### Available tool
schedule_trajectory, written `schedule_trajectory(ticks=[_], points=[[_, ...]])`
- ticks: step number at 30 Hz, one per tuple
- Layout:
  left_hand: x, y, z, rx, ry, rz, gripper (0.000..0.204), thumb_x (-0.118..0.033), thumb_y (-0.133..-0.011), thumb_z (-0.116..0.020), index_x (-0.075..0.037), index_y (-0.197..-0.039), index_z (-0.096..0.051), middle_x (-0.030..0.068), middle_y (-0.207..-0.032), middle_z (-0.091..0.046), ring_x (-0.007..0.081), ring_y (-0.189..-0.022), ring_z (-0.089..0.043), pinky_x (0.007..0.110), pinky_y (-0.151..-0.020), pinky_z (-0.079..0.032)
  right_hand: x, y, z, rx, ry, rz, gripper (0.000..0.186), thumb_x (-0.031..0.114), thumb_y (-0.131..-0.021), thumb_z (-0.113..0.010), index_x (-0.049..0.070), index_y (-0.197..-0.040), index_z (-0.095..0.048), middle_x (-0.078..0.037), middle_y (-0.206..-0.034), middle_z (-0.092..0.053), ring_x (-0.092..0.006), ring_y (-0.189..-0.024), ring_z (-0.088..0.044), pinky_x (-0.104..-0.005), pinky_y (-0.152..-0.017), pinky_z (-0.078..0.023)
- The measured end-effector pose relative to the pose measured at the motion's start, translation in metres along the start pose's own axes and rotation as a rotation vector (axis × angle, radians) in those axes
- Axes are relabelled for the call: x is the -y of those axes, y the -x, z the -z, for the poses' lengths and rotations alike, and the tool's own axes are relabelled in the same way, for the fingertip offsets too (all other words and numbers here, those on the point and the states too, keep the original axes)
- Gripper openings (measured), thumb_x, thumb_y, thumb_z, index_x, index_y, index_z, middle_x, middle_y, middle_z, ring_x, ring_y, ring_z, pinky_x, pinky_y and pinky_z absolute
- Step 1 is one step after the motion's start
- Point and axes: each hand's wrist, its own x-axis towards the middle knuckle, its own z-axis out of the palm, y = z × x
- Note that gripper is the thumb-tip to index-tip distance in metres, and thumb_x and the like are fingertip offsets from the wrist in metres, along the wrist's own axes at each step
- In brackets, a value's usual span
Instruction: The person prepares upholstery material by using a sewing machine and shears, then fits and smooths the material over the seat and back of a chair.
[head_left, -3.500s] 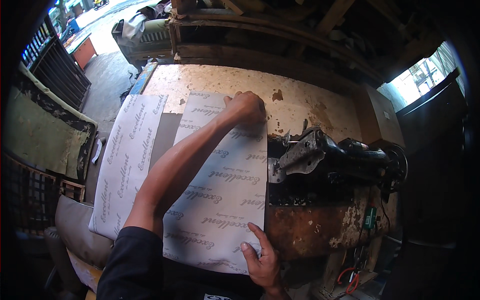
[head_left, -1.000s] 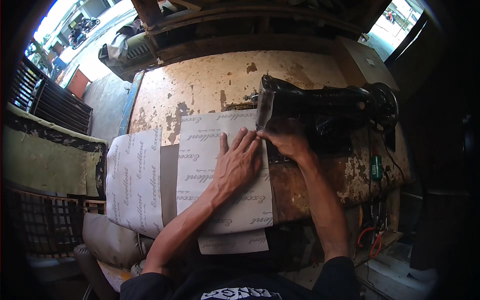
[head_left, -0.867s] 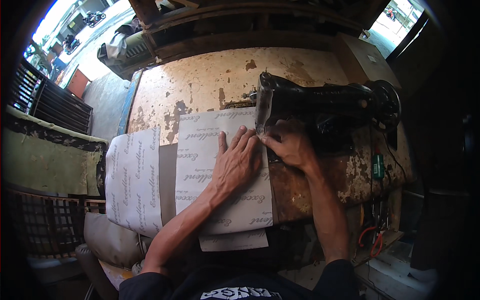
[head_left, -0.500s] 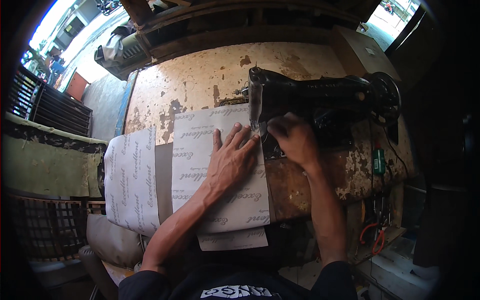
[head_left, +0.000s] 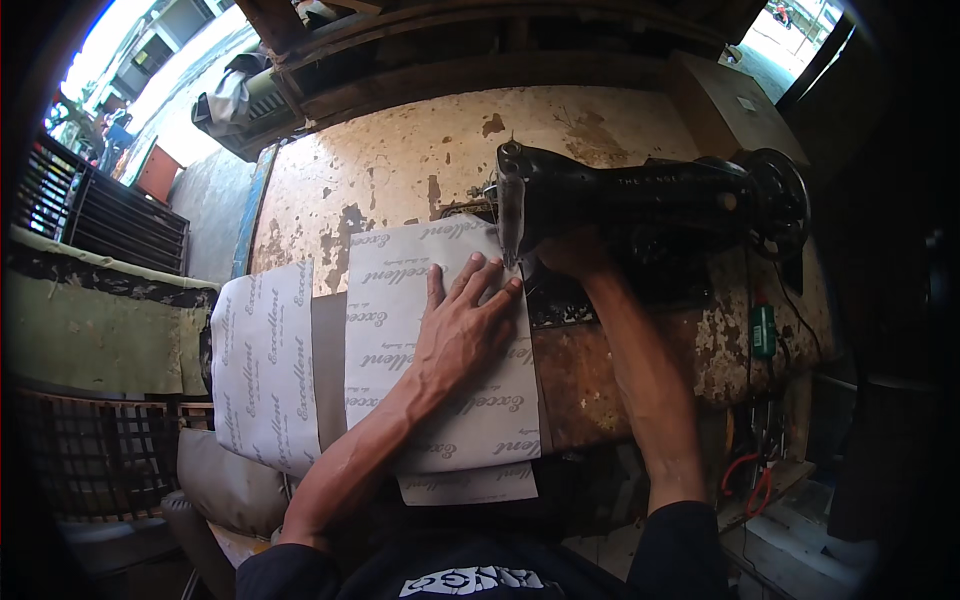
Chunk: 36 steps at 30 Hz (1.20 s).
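Note:
My left hand (head_left: pixel 465 325) lies palm down on a white sheet with grey printed script (head_left: pixel 395 400), fingers apart, fingertips just left of the needle end of a black sewing machine (head_left: pixel 640 180). The sheet's upper right edge sits at the presser foot (head_left: pixel 512 258). My right hand (head_left: pixel 572 252) is in shadow beneath the machine's arm, just right of the foot, its fingers hidden. A second printed sheet (head_left: pixel 260 370) lies to the left, with a grey strip between the two.
The worn, chipped worktable (head_left: pixel 340 170) has a box (head_left: pixel 730 115) at back right. A green object (head_left: pixel 763 330) and red-handled tool (head_left: pixel 742 470) hang at the front right. A padded grey seat (head_left: pixel 225 470) and green padded panel (head_left: pixel 95 325) are at left, wooden framework behind.
Since the oldest frame, both hands have come to the needle area and the sheet's edge is at the foot. In the last half second my right hand has moved further under the machine's arm.

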Motion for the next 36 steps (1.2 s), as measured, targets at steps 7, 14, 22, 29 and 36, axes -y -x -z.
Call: schedule_trajectory(ticks=[7, 14, 22, 29, 36], points=[[-0.005, -0.001, -0.002, -0.012, -0.005, -0.001, 0.056, -0.019, -0.09, -0.07, -0.022, -0.145, -0.059, 0.0112, -0.156, -0.046, 0.0305, -0.153, -0.032, 0.067, -0.122, -0.017, -0.019, 0.008, 0.013, -0.062, 0.203, 0.117, 0.051, 0.014, -0.087, -0.064, 0.007, -0.137, -0.061, -0.02, -0.137, -0.062, -0.0367, -0.132, -0.056, -0.0474, -0.114, -0.043], [-0.003, 0.001, 0.001, -0.014, 0.019, 0.002, 0.056, -0.019, -0.091, -0.069, -0.023, -0.146, -0.058, 0.0094, -0.156, -0.047, 0.0306, -0.153, -0.033, 0.066, -0.123, -0.017, -0.015, -0.004, 0.019, 0.319, 0.275, -0.158, 0.047, 0.02, -0.1, -0.055, 0.006, -0.145, -0.053, -0.02, -0.148, -0.054, -0.037, -0.14, -0.048, -0.0485, -0.119, -0.037], [-0.001, -0.001, 0.0, 0.006, 0.018, -0.019, 0.051, -0.023, -0.093, -0.066, -0.019, -0.144, -0.059, 0.0113, -0.155, -0.048, 0.0325, -0.152, -0.033, 0.071, -0.121, -0.019, -0.007, -0.019, 0.018, 0.105, -0.105, -0.177, 0.05, 0.013, -0.099, -0.052, 0.007, -0.149, -0.049, -0.02, -0.152, -0.05, -0.0364, -0.143, -0.045, -0.048, -0.122, -0.035], [0.003, -0.003, -0.004, -0.016, 0.015, -0.026, 0.052, -0.022, -0.092, -0.067, -0.019, -0.143, -0.06, 0.0121, -0.154, -0.049, 0.0329, -0.152, -0.035, 0.072, -0.12, -0.019, -0.022, -0.004, -0.002, 0.139, -0.074, -0.151, 0.057, 0.003, -0.095, -0.053, 0.008, -0.152, -0.047, -0.019, -0.154, -0.048, -0.0361, -0.145, -0.043, -0.0477, -0.123, -0.034], [0.006, -0.004, -0.006, -0.01, 0.006, -0.026, 0.052, -0.022, -0.092, -0.067, -0.019, -0.143, -0.06, 0.0112, -0.155, -0.048, 0.0324, -0.152, -0.034, 0.072, -0.119, -0.019, -0.041, 0.018, -0.021, -0.051, 0.071, 0.084, 0.062, 0.0, -0.091, -0.056, 0.012, -0.152, -0.048, -0.016, -0.155, -0.047, -0.0353, -0.146, -0.042, -0.0487, -0.124, -0.033]])
